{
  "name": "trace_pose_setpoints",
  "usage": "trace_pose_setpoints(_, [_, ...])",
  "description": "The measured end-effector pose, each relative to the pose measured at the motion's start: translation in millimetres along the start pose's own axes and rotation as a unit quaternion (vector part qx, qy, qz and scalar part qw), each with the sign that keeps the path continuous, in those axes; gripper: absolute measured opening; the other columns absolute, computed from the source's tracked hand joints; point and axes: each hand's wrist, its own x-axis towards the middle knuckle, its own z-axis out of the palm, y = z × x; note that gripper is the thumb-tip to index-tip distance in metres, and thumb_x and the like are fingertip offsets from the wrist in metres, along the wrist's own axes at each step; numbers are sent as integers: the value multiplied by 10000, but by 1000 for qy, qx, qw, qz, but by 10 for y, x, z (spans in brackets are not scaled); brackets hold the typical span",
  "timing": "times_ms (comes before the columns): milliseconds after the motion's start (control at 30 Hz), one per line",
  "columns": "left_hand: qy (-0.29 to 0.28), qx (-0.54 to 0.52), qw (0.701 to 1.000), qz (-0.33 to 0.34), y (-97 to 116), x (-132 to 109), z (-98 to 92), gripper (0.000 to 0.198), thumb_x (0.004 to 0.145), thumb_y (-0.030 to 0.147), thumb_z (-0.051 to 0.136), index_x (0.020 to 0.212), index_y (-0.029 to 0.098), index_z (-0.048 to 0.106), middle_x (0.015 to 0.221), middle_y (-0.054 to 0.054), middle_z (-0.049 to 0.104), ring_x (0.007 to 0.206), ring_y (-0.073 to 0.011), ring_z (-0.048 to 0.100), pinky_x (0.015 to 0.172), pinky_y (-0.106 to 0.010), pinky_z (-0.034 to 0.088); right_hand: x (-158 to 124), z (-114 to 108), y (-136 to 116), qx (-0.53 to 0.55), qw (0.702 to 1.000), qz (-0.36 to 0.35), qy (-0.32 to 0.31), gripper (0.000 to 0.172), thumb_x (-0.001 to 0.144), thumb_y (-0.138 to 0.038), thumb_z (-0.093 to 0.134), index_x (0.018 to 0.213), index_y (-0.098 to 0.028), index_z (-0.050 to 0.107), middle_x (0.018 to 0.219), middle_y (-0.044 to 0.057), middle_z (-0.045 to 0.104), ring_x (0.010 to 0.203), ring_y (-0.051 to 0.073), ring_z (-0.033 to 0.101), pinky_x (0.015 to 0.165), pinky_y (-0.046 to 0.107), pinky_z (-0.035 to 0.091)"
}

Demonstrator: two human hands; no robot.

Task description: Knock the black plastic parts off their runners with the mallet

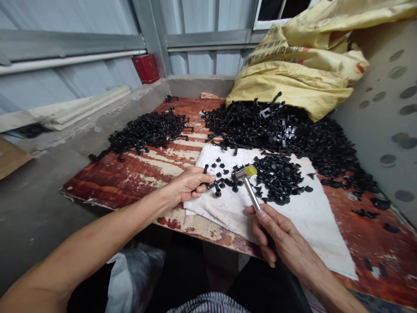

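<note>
My right hand (273, 230) is wrapped round the handle of a small mallet (250, 191). Its metal head has a yellow face and hovers over the white cloth (224, 217). My left hand (192, 182) is closed in a pinch on a small black plastic piece (206, 168) with a round end, at the cloth's left edge. Right beside those fingers a similar black piece (218, 190) stands on the cloth. Several small black round-headed parts (219, 174) lie scattered between my hands, and a heap of black round caps (280, 178) sits behind the mallet head.
A large pile of black parts (241, 126) spills from a yellow woven sack (293, 82) at the back right. Another black pile (150, 130) lies at the left of the worn red board (94, 180). A red box (145, 68) stands on the concrete ledge by the wall.
</note>
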Motion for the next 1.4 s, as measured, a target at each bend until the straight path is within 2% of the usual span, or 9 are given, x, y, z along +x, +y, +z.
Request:
trace_pose_setpoints(533, [6, 17, 1000, -1, 3, 25, 22, 274, 828, 45, 617, 616, 139, 470, 471, 71, 473, 287, 16, 315, 283, -121, 149, 16, -27, 30, 33, 999, 1, -15, 637, 688, -734, 637, 993, -189, 505, 500, -114, 454, 308, 43, 341, 303, 171, 296])
trace_pose_setpoints(900, [19, 43, 999, 17, -30, 23, 45, 247, 844, 63, 608, 664, 157, 467, 453, 98, 416, 290, 14, 295, 304, -136, 125, 30, -23, 22, 5, 1000, -6, -19, 609, 725, -745, 580, 980, -199, 491, 515, -110, 440, 315, 52, 337, 312, 185, 288])
trace_pose_setpoints(1000, [16, 70, 997, 27, -29, 67, 49, 267, 835, 70, 610, 651, 169, 445, 452, 99, 403, 289, 12, 280, 308, -148, 112, 30, -18, -8, -66, 997, -37, -24, 539, 796, -737, 488, 922, -213, 478, 523, -99, 432, 323, 60, 347, 325, 197, 289])
trace_pose_setpoints(1133, [3, 100, 994, 41, -6, 93, 43, 277, 822, 100, 626, 648, 187, 428, 423, 107, 359, 290, -1, 266, 311, -160, 109, -65, -6, -104, -197, 975, -106, -5, 411, 925, -614, 379, 827, -226, 476, 503, -81, 397, 354, 77, 352, 342, 211, 279])
trace_pose_setpoints(1333, [5, 108, 994, 29, -19, 78, 13, 286, 820, 93, 608, 644, 196, 407, 407, 111, 333, 297, -9, 251, 322, -163, 125, -180, 14, -162, -272, 930, -240, 61, 275, 991, -443, 357, 1037, -230, 525, 592, -51, 466, 454, 112, 446, 422, 226, 369])
trace_pose_setpoints(1400, [2, 106, 994, 36, -45, 98, 6, 267, 824, 116, 613, 655, 197, 423, 406, 112, 327, 299, -13, 245, 324, -168, 122, -143, 13, -158, -322, 911, -252, 54, 263, 987, -420, 360, 988, -228, 540, 588, -42, 492, 463, 121, 466, 452, 241, 383])
